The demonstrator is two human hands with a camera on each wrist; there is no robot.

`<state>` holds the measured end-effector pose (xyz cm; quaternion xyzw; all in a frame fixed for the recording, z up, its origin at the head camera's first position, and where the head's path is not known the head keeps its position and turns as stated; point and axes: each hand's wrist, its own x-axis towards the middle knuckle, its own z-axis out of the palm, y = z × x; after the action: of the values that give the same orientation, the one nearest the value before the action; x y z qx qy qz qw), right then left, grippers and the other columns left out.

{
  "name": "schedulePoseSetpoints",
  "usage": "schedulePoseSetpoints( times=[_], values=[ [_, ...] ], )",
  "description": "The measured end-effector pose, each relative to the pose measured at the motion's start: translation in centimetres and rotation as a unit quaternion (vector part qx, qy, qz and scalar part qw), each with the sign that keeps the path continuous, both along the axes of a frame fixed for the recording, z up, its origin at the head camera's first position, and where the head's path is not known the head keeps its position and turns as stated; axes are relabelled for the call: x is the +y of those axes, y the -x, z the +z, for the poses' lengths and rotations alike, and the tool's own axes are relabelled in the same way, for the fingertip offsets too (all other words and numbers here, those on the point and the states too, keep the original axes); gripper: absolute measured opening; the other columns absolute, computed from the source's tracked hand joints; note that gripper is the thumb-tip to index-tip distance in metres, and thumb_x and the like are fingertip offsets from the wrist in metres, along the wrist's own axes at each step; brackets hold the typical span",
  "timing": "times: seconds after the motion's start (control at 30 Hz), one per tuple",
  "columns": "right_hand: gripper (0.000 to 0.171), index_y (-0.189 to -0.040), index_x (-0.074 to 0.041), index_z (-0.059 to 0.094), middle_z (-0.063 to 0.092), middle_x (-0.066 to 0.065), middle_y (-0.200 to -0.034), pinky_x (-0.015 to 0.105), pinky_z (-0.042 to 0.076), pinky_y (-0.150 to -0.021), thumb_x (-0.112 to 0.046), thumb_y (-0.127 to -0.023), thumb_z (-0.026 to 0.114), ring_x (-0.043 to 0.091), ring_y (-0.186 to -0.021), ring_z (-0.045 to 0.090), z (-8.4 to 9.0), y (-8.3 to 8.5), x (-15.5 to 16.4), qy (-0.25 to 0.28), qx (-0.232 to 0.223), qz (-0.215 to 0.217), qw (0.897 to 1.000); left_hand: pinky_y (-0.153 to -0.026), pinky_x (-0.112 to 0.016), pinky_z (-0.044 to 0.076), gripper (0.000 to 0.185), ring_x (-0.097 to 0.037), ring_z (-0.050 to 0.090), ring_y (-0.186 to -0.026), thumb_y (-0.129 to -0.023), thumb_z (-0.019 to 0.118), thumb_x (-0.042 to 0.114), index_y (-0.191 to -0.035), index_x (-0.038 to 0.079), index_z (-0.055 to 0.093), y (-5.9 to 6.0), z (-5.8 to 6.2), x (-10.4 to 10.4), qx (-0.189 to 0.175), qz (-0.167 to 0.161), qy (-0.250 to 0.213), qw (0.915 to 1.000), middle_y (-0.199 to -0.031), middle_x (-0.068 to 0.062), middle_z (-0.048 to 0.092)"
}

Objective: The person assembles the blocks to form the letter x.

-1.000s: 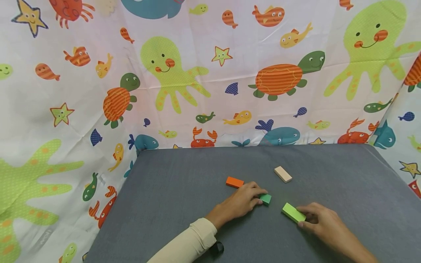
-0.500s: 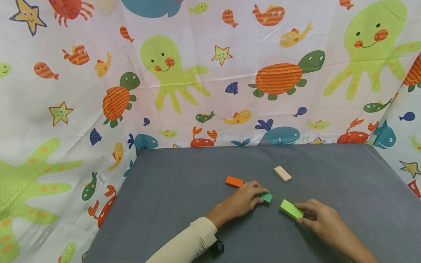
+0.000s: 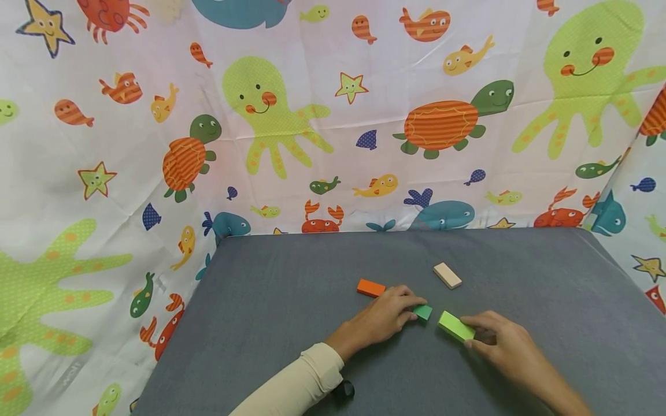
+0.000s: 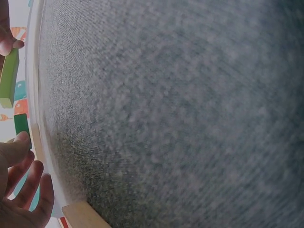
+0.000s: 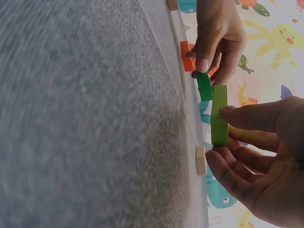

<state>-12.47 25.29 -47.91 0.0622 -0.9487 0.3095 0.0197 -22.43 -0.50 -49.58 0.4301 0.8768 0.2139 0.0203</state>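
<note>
In the head view my left hand (image 3: pixel 382 316) pinches a dark green block (image 3: pixel 424 312) by one end, leaving the other end showing. Facing it from the right, my right hand (image 3: pixel 504 342) holds a longer light green block (image 3: pixel 454 326) between thumb and fingers. A small gap separates the two blocks in the head view. Both blocks also appear in the right wrist view, the dark green one (image 5: pixel 204 86) just above the light green one (image 5: pixel 219 121). Fingers cover part of each block. An orange block (image 3: pixel 371 287) lies just behind my left hand.
A plain wooden block (image 3: pixel 447 275) lies on the grey table (image 3: pixel 291 271), farther back than both hands. A small black object (image 3: pixel 344 392) is beside the left sleeve. Sea-animal fabric (image 3: pixel 312 138) hangs behind the table. A pale wooden piece (image 4: pixel 85 216) shows at the left wrist view's bottom edge.
My right hand has moved left and slightly away from me with the light green block, closer to the dark green one. My left hand has shifted the dark green block slightly right.
</note>
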Motion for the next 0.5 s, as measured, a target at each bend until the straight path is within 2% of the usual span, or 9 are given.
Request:
schedulePoseSetpoints(
  times=[0.3,0.5],
  values=[
    [0.04,-0.121,-0.004,0.077,0.072,0.009,-0.114,0.031,0.06,-0.071,-0.007,-0.083,0.089,0.019,-0.092,0.072,0.26,0.05,-0.78,0.025,-0.009,-0.002,1.0,-0.103,-0.022,0.048,0.038,-0.008,0.058,-0.119,-0.108,0.063,0.024,-0.146,0.021,0.066,-0.04,0.06,0.01,-0.003,0.007,0.005,1.0,-0.131,0.004,0.064],
    [0.039,-0.121,-0.004,0.078,0.072,0.008,-0.113,0.032,0.06,-0.071,-0.007,-0.083,0.089,0.02,-0.091,0.073,0.41,0.09,-0.99,0.029,-0.005,-0.007,1.0,-0.102,-0.022,0.049,0.039,-0.008,0.058,-0.118,-0.108,0.063,0.026,-0.147,0.022,0.065,-0.08,0.01,-0.03,0.004,0.01,0.006,0.9999,-0.132,0.005,0.064]
  ],
)
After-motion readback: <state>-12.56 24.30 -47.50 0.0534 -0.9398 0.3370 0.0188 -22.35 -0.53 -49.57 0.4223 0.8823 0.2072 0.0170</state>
